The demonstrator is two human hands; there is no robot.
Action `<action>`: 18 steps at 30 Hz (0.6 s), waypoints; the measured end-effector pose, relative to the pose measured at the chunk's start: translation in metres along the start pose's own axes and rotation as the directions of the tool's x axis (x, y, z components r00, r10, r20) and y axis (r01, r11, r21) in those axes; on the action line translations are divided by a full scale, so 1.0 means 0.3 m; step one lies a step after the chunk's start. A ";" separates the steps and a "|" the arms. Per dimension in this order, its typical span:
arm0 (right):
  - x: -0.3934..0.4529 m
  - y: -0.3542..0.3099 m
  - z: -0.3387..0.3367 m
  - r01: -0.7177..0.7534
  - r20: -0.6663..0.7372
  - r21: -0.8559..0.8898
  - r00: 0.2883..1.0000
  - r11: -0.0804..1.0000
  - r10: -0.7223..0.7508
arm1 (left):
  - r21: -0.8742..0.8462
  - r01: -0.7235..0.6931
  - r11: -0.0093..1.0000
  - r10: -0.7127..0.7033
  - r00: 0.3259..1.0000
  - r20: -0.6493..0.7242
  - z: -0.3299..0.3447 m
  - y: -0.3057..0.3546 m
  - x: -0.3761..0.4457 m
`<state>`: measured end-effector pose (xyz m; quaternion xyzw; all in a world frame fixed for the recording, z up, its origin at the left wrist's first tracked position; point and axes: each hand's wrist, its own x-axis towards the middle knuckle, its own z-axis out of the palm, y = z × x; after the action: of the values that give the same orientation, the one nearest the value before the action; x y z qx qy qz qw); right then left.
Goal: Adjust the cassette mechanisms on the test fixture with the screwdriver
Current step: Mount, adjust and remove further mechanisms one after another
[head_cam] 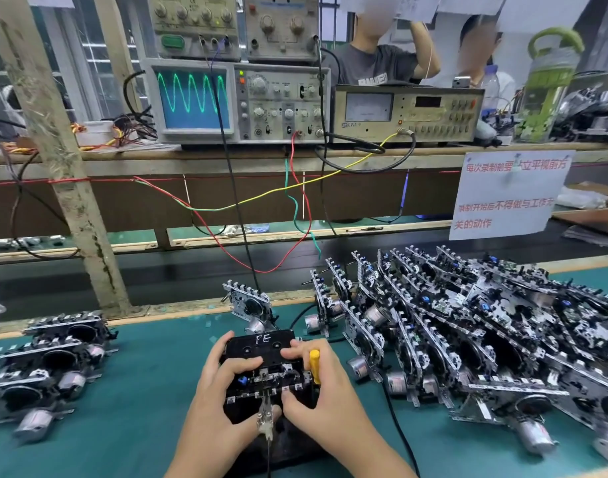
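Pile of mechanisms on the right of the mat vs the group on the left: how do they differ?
The right pile is far larger than the left group. Units in the right pile mostly stand on edge, leaning on each other in rows; the left group's lie flatter, stacked loosely. The right pile reaches close to the right hand; the left group sits apart from the left hand. Both rest on the green mat and show the same metal frames and small round motors.

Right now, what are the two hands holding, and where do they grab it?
The right hand grips a yellow-handled screwdriver by its handle. The left hand holds the black cassette mechanism on the test fixture by its left side.
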<state>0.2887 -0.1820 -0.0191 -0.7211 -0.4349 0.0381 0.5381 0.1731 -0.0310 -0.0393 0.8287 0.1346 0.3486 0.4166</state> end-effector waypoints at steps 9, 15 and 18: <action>-0.012 -0.005 0.005 0.020 -0.014 0.004 1.000 1.000 -0.020 | -0.015 -0.014 1.000 0.014 1.000 -0.001 -0.001 0.006 -0.003; -0.014 -0.023 0.001 0.004 -0.019 0.018 1.000 1.000 -0.004 | -0.006 0.004 1.000 -0.004 1.000 0.003 0.000 -0.001 -0.003; -0.014 -0.027 0.001 0.009 -0.021 0.011 1.000 1.000 -0.009 | -0.003 0.010 1.000 -0.010 1.000 0.005 -0.002 -0.001 -0.004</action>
<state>0.2811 -0.1843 -0.0145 -0.7163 -0.4322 0.0304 0.5469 0.1719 -0.0310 -0.0399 0.8284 0.1371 0.3446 0.4197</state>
